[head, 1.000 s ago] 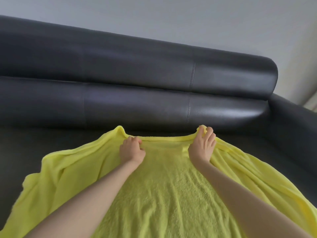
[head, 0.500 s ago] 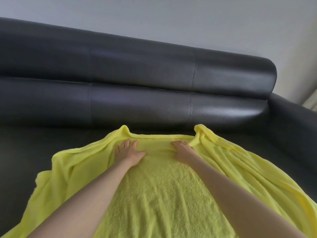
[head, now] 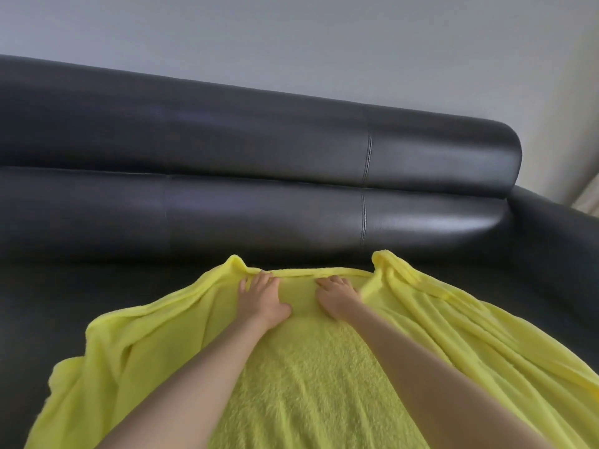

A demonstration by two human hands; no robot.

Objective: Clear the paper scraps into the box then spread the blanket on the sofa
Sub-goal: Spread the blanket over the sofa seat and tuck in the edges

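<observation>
A yellow fleece blanket [head: 317,384] lies over the seat of a black leather sofa [head: 259,150], its far edge close to the backrest. My left hand [head: 261,298] presses flat on the blanket near that far edge, fingers spread. My right hand [head: 337,294] rests flat on the blanket beside it, fingers straight and pointing left. Raised folds of the blanket stand on either side of my hands. No paper scraps or box are in view.
The sofa's two-roll backrest [head: 291,222] runs across the view, and its right armrest [head: 557,241] rises at the right. Bare black seat [head: 81,296] shows left of the blanket. A pale wall [head: 291,37] is behind.
Both hands let go of the blanket's far edge, which they gripped a second ago, and now lie flat on it. My right hand moved left, toward the middle.
</observation>
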